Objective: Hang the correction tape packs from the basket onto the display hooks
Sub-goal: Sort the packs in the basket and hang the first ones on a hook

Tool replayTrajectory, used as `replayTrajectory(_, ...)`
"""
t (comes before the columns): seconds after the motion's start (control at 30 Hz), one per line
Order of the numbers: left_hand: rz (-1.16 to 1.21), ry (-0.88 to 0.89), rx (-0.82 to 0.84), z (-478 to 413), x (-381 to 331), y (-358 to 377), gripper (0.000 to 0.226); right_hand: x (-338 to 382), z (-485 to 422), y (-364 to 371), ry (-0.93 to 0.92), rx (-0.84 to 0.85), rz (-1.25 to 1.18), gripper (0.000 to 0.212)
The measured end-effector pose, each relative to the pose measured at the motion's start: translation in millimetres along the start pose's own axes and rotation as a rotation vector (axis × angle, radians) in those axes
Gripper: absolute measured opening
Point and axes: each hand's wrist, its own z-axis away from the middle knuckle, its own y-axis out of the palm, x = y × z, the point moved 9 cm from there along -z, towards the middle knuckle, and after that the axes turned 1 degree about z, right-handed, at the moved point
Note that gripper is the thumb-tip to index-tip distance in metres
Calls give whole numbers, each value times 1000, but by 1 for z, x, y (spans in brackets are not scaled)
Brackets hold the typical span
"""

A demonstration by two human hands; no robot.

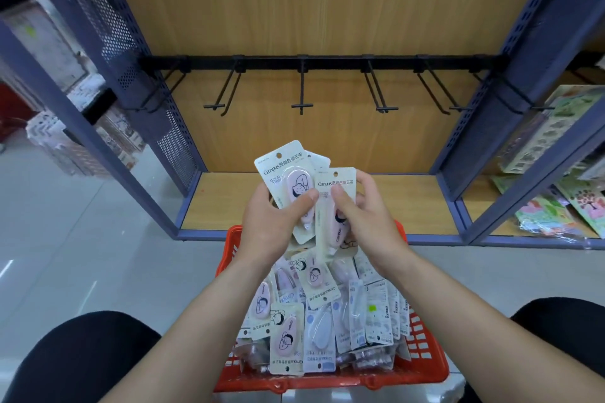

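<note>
The display bay [311,10] in front of me fills most of the view, with a wood-grain back panel between blue perforated uprights and a wooden bottom shelf [222,203]. A black rail [327,61] runs across the back panel and carries the display hooks [302,91], which point out toward me.

The red basket [425,366] sits on the pale tiled floor [65,239] between my knees. It is heaped with correction tape packs [319,327], cream and pale blue cards lying flat and overlapping. The bay to the right holds sticker sheets [556,147].

Both my hands are raised above the far end of the basket, well below the hooks. My left hand [268,222] has its grip closed on a cream pack [281,170] with a pink dispenser. My thumb lies across its front and its hang hole is uppermost. My right hand [370,219] pinches a second pack [330,232], thumb on the front and fingers behind. This pack overlaps the right edge of the first. The top of a third card [322,161] shows behind the two, and I cannot tell which hand holds it.
</note>
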Motion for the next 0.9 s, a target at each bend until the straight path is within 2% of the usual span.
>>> replayTrajectory(0.07,26,46,-29,2,-8,-6,35,2,5,12,13,78,-20,52)
replayTrajectory(0.13,63,113,-59,6,-17,-14,41,4,11,19,16,84,-29,56)
replayTrajectory(0.3,45,200,-93,18,-28,-34,38,13,19,26,-3,-23,-53,46)
replayTrajectory(0.53,20,102,-39,19,-27,-64,39,23,28,69,-70,75,-72,38)
replayTrajectory(0.7,-20,32,-89,14,-25,-113,32,22,13,106,-13,70,-38,20)
replayTrajectory(0.9,-87,8,-154,-8,-28,-191,31,7,-29,152,100,57,-17,17)
